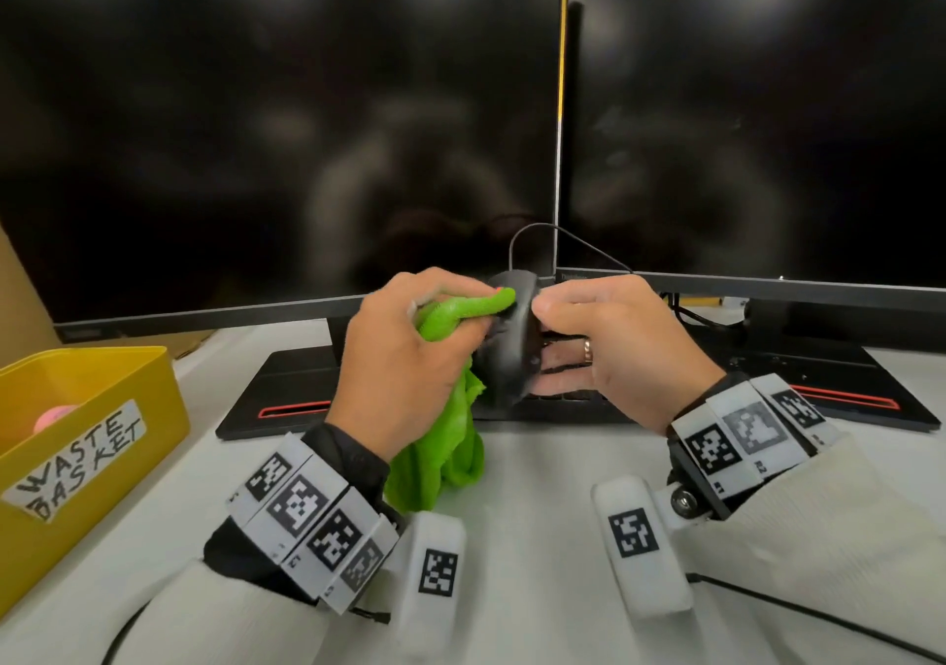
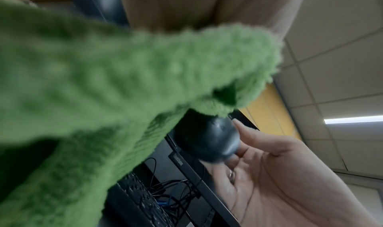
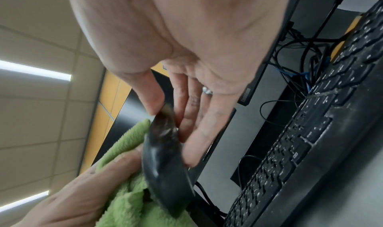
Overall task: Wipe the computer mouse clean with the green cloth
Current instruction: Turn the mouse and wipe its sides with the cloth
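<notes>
A black wired computer mouse (image 1: 512, 342) is held up on its side above the keyboard, in front of the monitors. My right hand (image 1: 588, 342) grips it from the right, thumb on its top edge and fingers along its far face. My left hand (image 1: 404, 352) holds a bunched green cloth (image 1: 450, 316) and presses one fold against the mouse's left face; the rest of the cloth hangs down to the desk. The right wrist view shows the mouse (image 3: 163, 161) between the right fingers (image 3: 196, 132) and the cloth (image 3: 128, 189). In the left wrist view the cloth (image 2: 124, 83) covers most of the mouse (image 2: 207, 137).
Two dark monitors (image 1: 276, 127) stand behind. A black keyboard (image 1: 563, 398) lies under the hands, and the mouse cable (image 1: 553, 234) loops up behind. A yellow bin (image 1: 77, 434) labelled waste basket sits at the left. The white desk (image 1: 537, 470) shows near the front.
</notes>
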